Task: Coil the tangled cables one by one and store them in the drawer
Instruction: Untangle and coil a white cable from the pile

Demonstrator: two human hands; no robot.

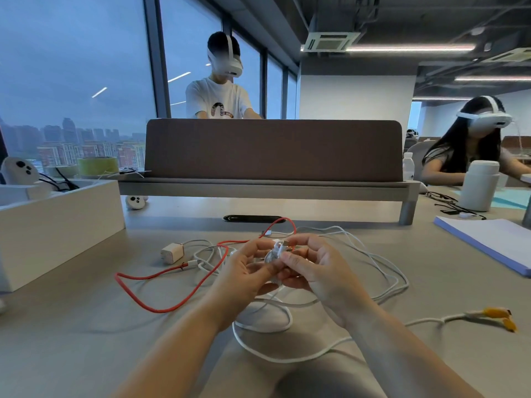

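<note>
Both hands meet over the middle of the desk. My left hand (pixel 247 271) and my right hand (pixel 313 268) pinch a small bundle of white cable (pixel 274 255), its plug end sticking up between the fingertips. Its loose length (pixel 258 346) loops down toward the desk's near edge. A red cable (pixel 143 300) sprawls to the left, tangled with other white cables (pixel 382 271) that spread to the right. A small white charger block (pixel 171 253) lies left of the hands. One cable ends in yellow plugs (pixel 500 315) at the far right.
A white open box (pixel 57 225) stands at the left. A brown divider panel (pixel 273 150) crosses the back of the desk. A paper stack (pixel 494 242) and a white bottle (pixel 478 185) sit at the right. Two people in headsets work behind and to the right.
</note>
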